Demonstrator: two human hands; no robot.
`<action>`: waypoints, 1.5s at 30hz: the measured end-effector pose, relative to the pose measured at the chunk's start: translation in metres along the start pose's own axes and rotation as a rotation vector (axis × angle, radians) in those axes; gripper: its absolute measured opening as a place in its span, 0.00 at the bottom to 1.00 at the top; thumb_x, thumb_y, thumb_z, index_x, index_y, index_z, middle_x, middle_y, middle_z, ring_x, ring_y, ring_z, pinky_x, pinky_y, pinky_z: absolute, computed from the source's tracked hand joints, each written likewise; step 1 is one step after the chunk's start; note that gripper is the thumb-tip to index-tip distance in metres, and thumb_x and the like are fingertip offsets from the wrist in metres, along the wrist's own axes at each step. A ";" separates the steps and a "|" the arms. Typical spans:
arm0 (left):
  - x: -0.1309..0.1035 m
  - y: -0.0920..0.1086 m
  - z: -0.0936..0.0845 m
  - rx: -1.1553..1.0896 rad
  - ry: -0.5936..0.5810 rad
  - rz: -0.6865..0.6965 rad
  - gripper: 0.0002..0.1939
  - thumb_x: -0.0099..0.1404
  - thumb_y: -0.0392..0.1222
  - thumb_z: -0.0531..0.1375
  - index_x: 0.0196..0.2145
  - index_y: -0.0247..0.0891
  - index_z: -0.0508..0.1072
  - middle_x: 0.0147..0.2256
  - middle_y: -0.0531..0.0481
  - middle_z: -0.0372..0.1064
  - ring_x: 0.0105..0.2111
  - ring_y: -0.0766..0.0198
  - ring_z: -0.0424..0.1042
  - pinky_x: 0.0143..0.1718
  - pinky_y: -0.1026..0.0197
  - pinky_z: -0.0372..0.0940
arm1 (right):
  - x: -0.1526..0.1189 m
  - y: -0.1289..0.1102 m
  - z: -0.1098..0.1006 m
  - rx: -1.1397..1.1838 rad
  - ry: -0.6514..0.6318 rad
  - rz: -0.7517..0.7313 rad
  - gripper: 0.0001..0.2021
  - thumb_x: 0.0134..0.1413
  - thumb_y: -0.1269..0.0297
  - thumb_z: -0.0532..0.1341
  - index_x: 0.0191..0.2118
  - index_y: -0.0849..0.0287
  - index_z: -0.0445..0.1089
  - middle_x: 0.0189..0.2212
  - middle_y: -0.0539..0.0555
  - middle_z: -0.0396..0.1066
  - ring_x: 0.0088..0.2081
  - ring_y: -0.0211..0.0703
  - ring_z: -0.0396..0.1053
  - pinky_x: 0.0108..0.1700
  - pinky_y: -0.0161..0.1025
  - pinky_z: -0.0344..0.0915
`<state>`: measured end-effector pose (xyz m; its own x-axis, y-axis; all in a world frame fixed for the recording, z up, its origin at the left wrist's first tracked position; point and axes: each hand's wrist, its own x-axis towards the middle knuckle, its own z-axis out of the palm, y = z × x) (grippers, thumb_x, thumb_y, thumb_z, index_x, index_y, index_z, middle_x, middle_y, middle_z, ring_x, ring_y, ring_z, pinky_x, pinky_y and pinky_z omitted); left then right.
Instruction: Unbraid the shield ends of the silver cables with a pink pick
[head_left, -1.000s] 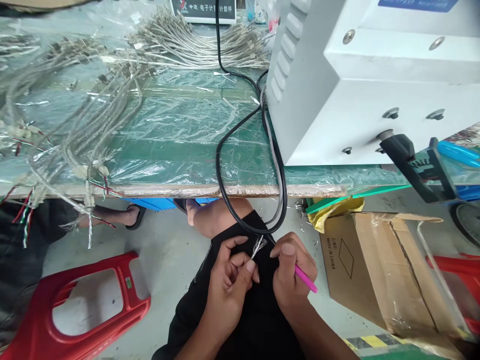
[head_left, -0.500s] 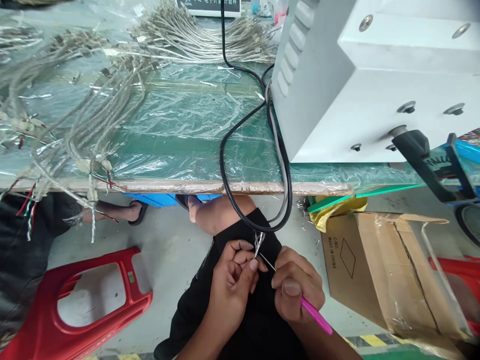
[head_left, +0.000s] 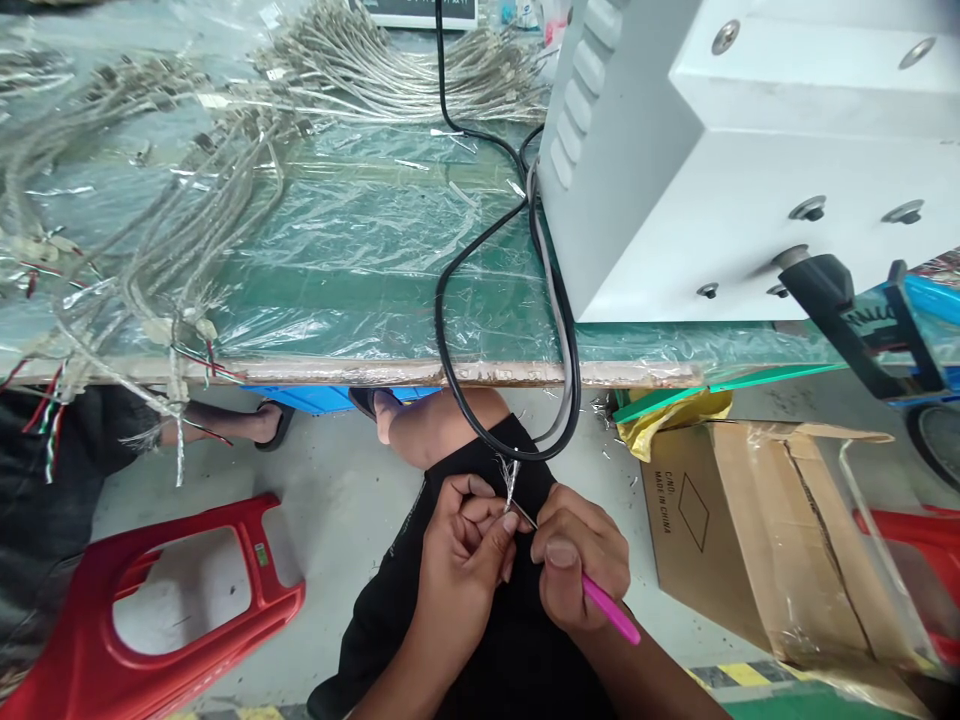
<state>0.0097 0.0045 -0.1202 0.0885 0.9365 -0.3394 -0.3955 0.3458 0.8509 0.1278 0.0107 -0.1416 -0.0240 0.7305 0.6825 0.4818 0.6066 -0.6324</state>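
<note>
Above my lap, my left hand [head_left: 469, 545] pinches a short cable end between thumb and fingers, with frayed silvery strands [head_left: 509, 478] fanning upward out of the grip. My right hand [head_left: 581, 560] is wrapped round a thin tool with a pink handle [head_left: 611, 610]. The tool's slim metal shaft [head_left: 527, 517] points left, close to the left fingertips at the base of the strands. Whether its tip touches the strands is hidden by the fingers.
Bundles of braided cables [head_left: 202, 210] lie on the plastic-covered table [head_left: 360, 300]. A white machine [head_left: 697, 170] stands at right. A black cord [head_left: 442, 330] loops over the table edge. Below are a red stool [head_left: 255, 580], a cardboard box [head_left: 690, 510] and another person's leg [head_left: 217, 422].
My right hand has moved left with the pink tool, nearer to my left hand. My left hand still pinches the cable end, and the strands lean slightly differently. The view has shifted a little.
</note>
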 end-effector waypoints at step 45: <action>-0.015 -0.011 -0.023 -0.084 -0.034 -0.062 0.06 0.73 0.45 0.53 0.38 0.43 0.61 0.20 0.61 0.51 0.20 0.69 0.44 0.22 0.63 0.40 | 0.001 -0.002 -0.001 0.145 0.462 0.431 0.22 0.71 0.63 0.51 0.21 0.57 0.58 0.18 0.46 0.54 0.23 0.37 0.56 0.26 0.38 0.53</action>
<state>-0.0082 -0.0143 -0.1334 0.1452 0.9155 -0.3753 -0.4638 0.3980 0.7915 0.1279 0.0098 -0.1394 0.5401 0.7275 0.4232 0.2405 0.3485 -0.9059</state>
